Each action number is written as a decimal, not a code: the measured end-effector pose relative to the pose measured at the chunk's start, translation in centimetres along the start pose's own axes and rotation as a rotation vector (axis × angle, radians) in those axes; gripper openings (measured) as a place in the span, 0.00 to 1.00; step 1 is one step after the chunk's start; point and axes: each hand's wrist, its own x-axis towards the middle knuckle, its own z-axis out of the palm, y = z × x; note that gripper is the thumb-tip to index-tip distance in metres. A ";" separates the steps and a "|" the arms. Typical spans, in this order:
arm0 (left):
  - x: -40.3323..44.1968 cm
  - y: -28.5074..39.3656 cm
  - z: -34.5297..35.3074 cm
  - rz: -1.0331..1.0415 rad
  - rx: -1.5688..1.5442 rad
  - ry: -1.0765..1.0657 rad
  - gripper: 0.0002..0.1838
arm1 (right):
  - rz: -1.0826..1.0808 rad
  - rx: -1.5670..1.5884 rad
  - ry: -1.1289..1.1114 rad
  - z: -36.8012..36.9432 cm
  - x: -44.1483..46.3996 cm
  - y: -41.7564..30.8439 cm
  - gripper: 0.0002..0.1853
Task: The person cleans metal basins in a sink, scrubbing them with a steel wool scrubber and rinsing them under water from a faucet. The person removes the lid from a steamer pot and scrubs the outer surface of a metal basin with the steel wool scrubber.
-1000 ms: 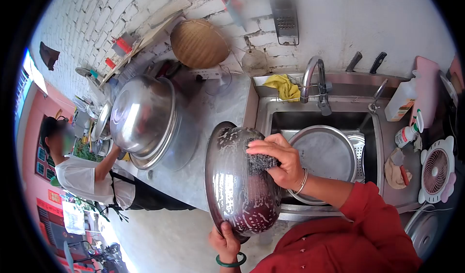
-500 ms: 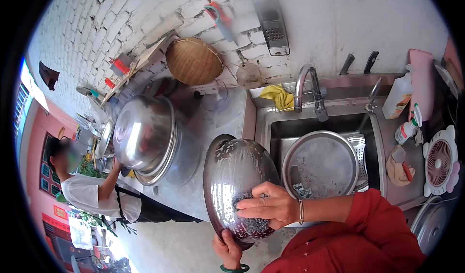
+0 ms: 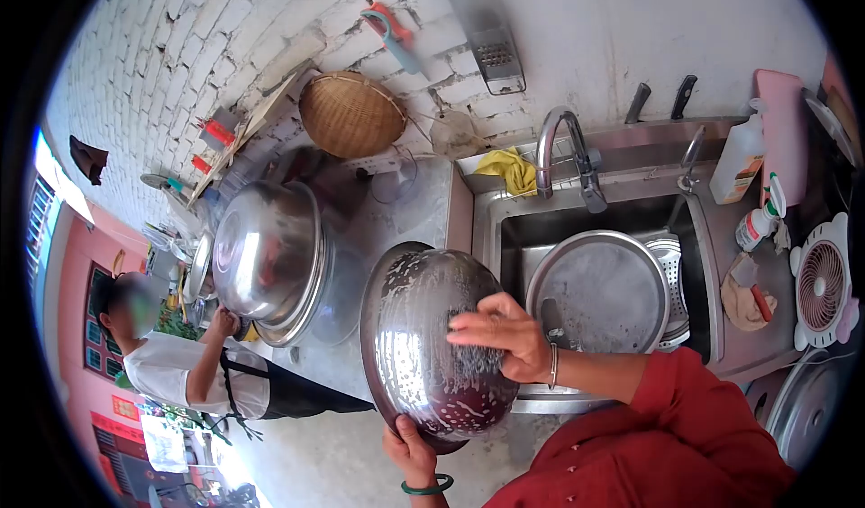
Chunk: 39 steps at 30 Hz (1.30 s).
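A large stainless steel bowl (image 3: 410,337) is tipped on its side, its soapy outer surface turned toward the sink. My left hand (image 3: 412,454) grips the bowl's lower rim, the thumb on the outside; a green bangle circles that wrist. Against the suds presses a steel wool scrubber (image 3: 479,358), blurred and mostly covered by my right hand (image 3: 509,335), which is closed over it with the index finger extended. Right of the bowl, a round metal pan (image 3: 595,292) holding cloudy water sits in the sink (image 3: 712,314).
A faucet (image 3: 568,157) arches over the sink, near a yellow cloth (image 3: 507,171). Stacked metal basins (image 3: 261,251) occupy the counter at left, where a person in a white shirt (image 3: 176,368) stands. Bottles, a tan cloth (image 3: 746,301) and a small fan (image 3: 822,287) line the right side.
My right hand has slid up a little with the scrubber across the bowl. The bowl and my left hand have shifted slightly left, and the whole view has moved a bit.
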 end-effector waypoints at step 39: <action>-1.2 1.8 2.3 0.041 -0.004 0.048 0.17 | -0.257 -0.271 -0.162 1.2 2.1 -4.2 0.23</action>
